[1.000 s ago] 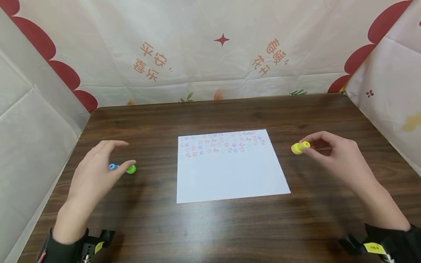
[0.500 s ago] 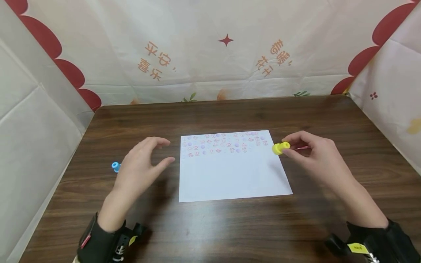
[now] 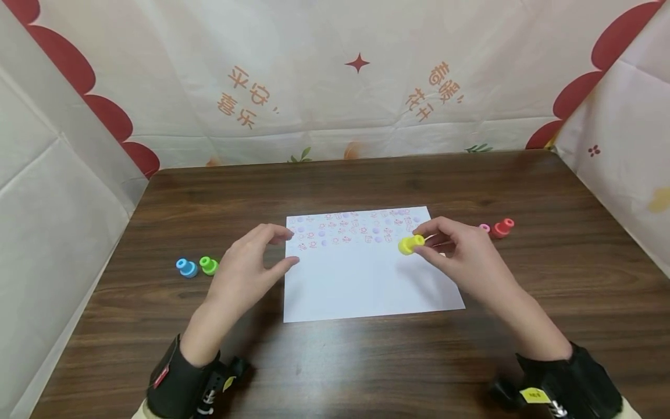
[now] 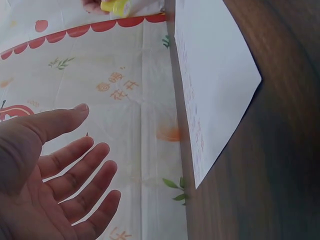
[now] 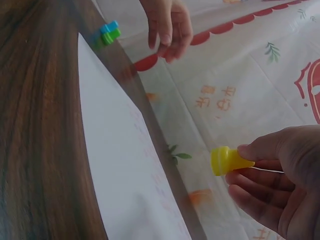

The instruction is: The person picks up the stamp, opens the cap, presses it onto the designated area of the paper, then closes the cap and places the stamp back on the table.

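A white sheet of paper (image 3: 361,285) lies on the table, its far part printed with rows of small red and purple stamp marks. Over its right half my right hand (image 3: 460,250) pinches a yellow toy stamp (image 3: 410,244) between thumb and fingers, tilted sideways. In the right wrist view the yellow stamp (image 5: 230,160) shows its broad end facing away from the hand. My left hand (image 3: 251,265) hovers at the paper's left edge, thumb and fingers apart. The left wrist view shows that hand (image 4: 65,170) holding nothing, its fingers relaxed.
Left of the left hand stand a blue stamp (image 3: 186,267) and a green stamp (image 3: 208,266). Behind the right hand are a red stamp (image 3: 503,227) and a pink stamp (image 3: 484,227), partly hidden. A printed white cloth (image 3: 314,87) hangs along the table's far edge.
My right hand has carried the yellow stamp left, from beside the paper to over it. My left hand has moved right to the paper's edge, uncovering the blue and green stamps.
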Available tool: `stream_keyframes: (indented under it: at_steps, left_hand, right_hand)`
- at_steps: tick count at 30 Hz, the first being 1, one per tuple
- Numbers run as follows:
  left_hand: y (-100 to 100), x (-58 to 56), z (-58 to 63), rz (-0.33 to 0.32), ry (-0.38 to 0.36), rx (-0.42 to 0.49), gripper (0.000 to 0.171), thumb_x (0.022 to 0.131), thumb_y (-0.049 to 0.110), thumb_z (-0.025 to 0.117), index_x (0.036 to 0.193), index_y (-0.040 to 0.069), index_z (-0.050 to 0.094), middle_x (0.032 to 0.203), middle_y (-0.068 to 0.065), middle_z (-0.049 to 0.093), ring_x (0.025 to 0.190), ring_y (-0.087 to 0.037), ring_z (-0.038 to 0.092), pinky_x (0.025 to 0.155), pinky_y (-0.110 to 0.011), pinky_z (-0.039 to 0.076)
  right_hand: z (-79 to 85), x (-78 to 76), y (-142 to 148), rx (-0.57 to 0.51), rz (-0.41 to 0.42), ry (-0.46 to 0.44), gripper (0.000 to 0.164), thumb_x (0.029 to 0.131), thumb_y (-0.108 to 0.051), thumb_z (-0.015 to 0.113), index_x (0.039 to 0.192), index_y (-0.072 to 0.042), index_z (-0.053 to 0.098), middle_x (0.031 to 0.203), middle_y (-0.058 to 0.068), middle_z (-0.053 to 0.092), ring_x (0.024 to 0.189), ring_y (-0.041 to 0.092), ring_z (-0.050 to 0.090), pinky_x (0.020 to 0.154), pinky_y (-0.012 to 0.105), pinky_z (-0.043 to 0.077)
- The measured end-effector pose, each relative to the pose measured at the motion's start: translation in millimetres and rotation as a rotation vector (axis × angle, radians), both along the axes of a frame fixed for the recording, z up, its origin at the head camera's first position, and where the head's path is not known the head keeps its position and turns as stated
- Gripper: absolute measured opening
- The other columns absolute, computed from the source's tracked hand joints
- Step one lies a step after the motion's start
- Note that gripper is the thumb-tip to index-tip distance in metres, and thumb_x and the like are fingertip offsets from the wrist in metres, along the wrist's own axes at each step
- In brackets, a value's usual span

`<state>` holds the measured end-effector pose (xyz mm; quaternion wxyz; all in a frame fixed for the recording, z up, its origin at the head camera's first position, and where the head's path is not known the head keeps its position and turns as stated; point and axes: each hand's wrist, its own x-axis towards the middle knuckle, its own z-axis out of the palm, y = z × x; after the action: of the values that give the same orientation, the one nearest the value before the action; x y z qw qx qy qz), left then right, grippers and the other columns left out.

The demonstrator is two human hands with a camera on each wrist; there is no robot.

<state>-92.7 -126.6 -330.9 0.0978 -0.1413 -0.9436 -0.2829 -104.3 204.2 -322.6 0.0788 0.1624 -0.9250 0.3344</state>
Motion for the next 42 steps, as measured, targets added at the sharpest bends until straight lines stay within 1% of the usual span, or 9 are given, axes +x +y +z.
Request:
stream_keyframes:
  at_steps: [5, 9, 15, 20, 26, 33, 36, 40, 42]
  left_hand:
    - [8, 0.1, -2.7, -0.023, -0.012, 0.023, 0.041, 0.078, 0.025, 0.079, 0.112, 0.011, 0.063, 0.110, -0.006, 0.068, 0.100, -0.022, 0.061, 0.085, -0.046, 0.056]
    - [16, -1.5, -6.1, -0.048, -0.025, 0.048, 0.039, 0.078, 0.025, 0.079, 0.111, 0.012, 0.064, 0.109, -0.006, 0.068, 0.099, -0.021, 0.062, 0.083, -0.045, 0.056]
    - [31, -3.7, -9.8, -0.087, -0.052, 0.093, 0.035, 0.079, 0.024, 0.078, 0.110, 0.014, 0.065, 0.108, -0.002, 0.068, 0.099, -0.018, 0.062, 0.086, -0.042, 0.056]
    - [44, -3.6, -11.6, -0.130, -0.057, 0.097, 0.035, 0.079, 0.023, 0.078, 0.110, 0.014, 0.065, 0.108, -0.003, 0.069, 0.098, -0.020, 0.062, 0.084, -0.042, 0.056]
    - [54, -3.9, -16.0, -0.157, -0.057, 0.100, 0.036, 0.078, 0.024, 0.079, 0.109, 0.015, 0.065, 0.107, 0.002, 0.069, 0.097, -0.015, 0.062, 0.084, -0.039, 0.056]
    - [64, -3.0, -22.5, -0.233, -0.096, 0.204, 0.039, 0.078, 0.019, 0.079, 0.113, 0.012, 0.063, 0.109, -0.001, 0.070, 0.097, -0.013, 0.063, 0.087, -0.038, 0.057]
    - [67, -2.5, -23.7, -0.226, -0.086, 0.229, 0.037, 0.079, 0.018, 0.078, 0.112, 0.012, 0.063, 0.105, -0.002, 0.072, 0.094, -0.013, 0.065, 0.084, -0.038, 0.058]
    - [69, -2.6, -22.6, -0.181, -0.050, 0.240, 0.031, 0.078, 0.016, 0.079, 0.105, 0.013, 0.065, 0.100, 0.000, 0.072, 0.088, -0.012, 0.066, 0.078, -0.035, 0.058]
    - [68, -2.3, -21.7, -0.175, -0.039, 0.239, 0.029, 0.078, 0.016, 0.079, 0.103, 0.014, 0.066, 0.099, 0.001, 0.071, 0.087, -0.012, 0.065, 0.076, -0.034, 0.058]
  right_hand:
    - [-5.4, -1.2, -13, -0.019, 0.020, -0.019, 0.027, 0.076, -0.008, 0.079, 0.101, -0.006, 0.067, 0.093, 0.012, 0.073, 0.079, 0.020, 0.068, 0.071, 0.050, 0.061]
    - [-8.7, -1.3, -21, -0.041, 0.046, -0.005, 0.027, 0.076, -0.007, 0.079, 0.100, -0.005, 0.067, 0.093, 0.011, 0.073, 0.078, 0.019, 0.067, 0.072, 0.047, 0.062]
    - [-13.2, 0.3, -32, -0.081, 0.067, -0.008, 0.029, 0.075, -0.006, 0.079, 0.101, -0.007, 0.067, 0.096, 0.009, 0.072, 0.079, 0.016, 0.068, 0.072, 0.043, 0.062]
    - [-16.5, 2.8, -41, -0.114, 0.090, -0.018, 0.029, 0.075, -0.003, 0.079, 0.101, -0.007, 0.066, 0.097, 0.008, 0.072, 0.080, 0.014, 0.069, 0.073, 0.040, 0.062]
    - [-20.2, 3.5, -49, -0.179, 0.129, -0.051, 0.028, 0.076, -0.003, 0.078, 0.101, -0.006, 0.066, 0.097, 0.009, 0.071, 0.081, 0.014, 0.069, 0.074, 0.039, 0.062]
    - [-23.7, 5.4, -57, -0.287, 0.179, -0.074, 0.027, 0.076, 0.001, 0.077, 0.100, -0.006, 0.064, 0.097, 0.009, 0.070, 0.082, 0.013, 0.070, 0.074, 0.035, 0.062]
    - [-25.1, 6.2, -59, -0.331, 0.190, -0.101, 0.028, 0.077, 0.002, 0.076, 0.100, -0.006, 0.064, 0.098, 0.009, 0.070, 0.083, 0.013, 0.070, 0.073, 0.032, 0.062]
    - [-27.2, 6.2, -60, -0.400, 0.200, -0.173, 0.027, 0.078, 0.003, 0.074, 0.102, -0.004, 0.063, 0.101, 0.012, 0.068, 0.086, 0.014, 0.070, 0.072, 0.026, 0.061]
    - [-28.0, 6.2, -60, -0.427, 0.205, -0.210, 0.027, 0.079, 0.002, 0.074, 0.103, -0.004, 0.062, 0.103, 0.013, 0.067, 0.087, 0.014, 0.070, 0.072, 0.023, 0.060]
